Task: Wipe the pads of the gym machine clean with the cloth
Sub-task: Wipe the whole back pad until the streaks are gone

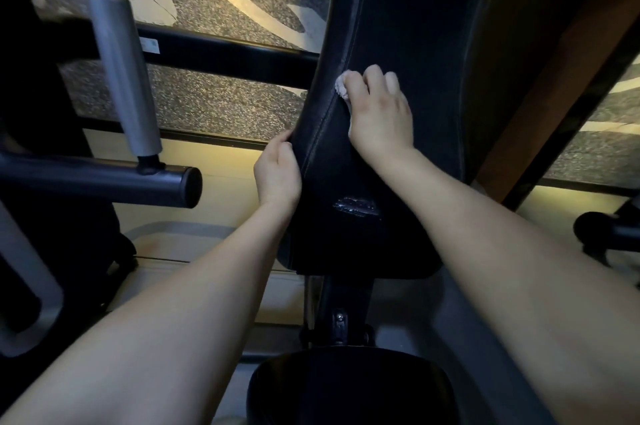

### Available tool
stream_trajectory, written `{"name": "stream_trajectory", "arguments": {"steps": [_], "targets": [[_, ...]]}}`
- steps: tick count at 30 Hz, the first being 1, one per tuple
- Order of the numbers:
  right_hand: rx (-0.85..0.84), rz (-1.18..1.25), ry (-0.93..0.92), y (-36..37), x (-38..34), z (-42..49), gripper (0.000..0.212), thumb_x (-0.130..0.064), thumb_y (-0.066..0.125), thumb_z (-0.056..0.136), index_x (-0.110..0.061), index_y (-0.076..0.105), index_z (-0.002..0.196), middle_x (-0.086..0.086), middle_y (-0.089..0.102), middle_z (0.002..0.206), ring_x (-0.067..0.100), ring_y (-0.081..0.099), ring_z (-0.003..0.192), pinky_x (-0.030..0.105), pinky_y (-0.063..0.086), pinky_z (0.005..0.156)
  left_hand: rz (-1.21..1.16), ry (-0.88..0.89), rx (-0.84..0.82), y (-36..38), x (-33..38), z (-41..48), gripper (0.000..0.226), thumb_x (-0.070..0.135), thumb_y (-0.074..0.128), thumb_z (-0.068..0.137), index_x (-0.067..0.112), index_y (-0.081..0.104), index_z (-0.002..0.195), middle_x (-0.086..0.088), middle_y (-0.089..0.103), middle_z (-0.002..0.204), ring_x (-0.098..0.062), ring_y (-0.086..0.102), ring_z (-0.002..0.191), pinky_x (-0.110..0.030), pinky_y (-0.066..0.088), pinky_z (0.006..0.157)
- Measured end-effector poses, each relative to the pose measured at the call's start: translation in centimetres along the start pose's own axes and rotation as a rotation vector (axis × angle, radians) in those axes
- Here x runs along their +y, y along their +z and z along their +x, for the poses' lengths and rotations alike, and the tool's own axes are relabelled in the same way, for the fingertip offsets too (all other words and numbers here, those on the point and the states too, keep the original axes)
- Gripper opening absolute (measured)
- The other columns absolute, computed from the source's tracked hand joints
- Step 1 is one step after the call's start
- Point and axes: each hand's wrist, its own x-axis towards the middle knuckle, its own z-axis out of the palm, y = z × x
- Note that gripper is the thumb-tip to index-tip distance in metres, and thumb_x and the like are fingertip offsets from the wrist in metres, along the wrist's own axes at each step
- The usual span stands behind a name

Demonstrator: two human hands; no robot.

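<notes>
The long black upright vinyl back pad [408, 26] of the gym machine fills the middle of the view, with the round black seat pad [346, 386] below its lower edge, not yet touched by either hand. The left hand [277, 172] steadies the work, its grip clamped round the back pad's left edge. The right hand [381, 113] has its grip curled over the small whitish crumpled cloth [342, 87], pressing it flat on the face just inside the left stitched seam [323, 127]. To wipe well here, I would draw the cloth in long overlapping strokes from the upper end toward the lower edge, then run a fold along the seam (grime likely gathers there). Lighter pressure suits the small scuffed, torn patch [356, 208] near the lower edge, since the cloth could snag its lifted vinyl.
</notes>
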Motion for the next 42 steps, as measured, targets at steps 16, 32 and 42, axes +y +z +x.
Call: {"name": "stream_trajectory", "arguments": {"steps": [16,32,42], "targets": [[-0.019,0.055,-0.305,0.7,-4.4,-2.3,0.020,-0.011,0.059,0.085,-0.020,0.065,0.102,0.005,0.057,0.097,0.032,0.052,0.090,0.040,0.037,0.073,0.193,-0.043,-0.193,-2.7,-4.7,-1.2,0.047,0.032,0.031,0.109,0.016,0.037,0.153,-0.011,0.038,0.153,-0.026,0.031,0.144,-0.039,0.020,0.121],[-0.173,-0.047,-0.481,-0.3,-4.8,-0.1,0.019,-0.015,0.062,0.087,-0.018,0.068,0.104,0.007,0.058,0.098,0.034,0.054,0.092,0.041,0.040,0.076,0.129,-0.110,-0.265,-3.3,-5.9,-1.6,0.052,0.044,0.026,0.108,0.028,0.026,0.157,-0.004,0.029,0.161,-0.022,0.029,0.146,-0.037,0.020,0.122],[-0.114,-0.224,-0.226,-1.2,-3.9,6.6,0.036,-0.026,0.036,0.103,-0.013,0.062,0.125,0.013,0.054,0.118,0.037,0.049,0.109,0.047,0.036,0.090,0.113,-0.117,-0.284,-3.5,-6.1,-0.8,0.053,0.049,0.025,0.106,0.030,0.026,0.156,-0.001,0.027,0.160,-0.023,0.026,0.147,-0.047,0.020,0.122]]}}
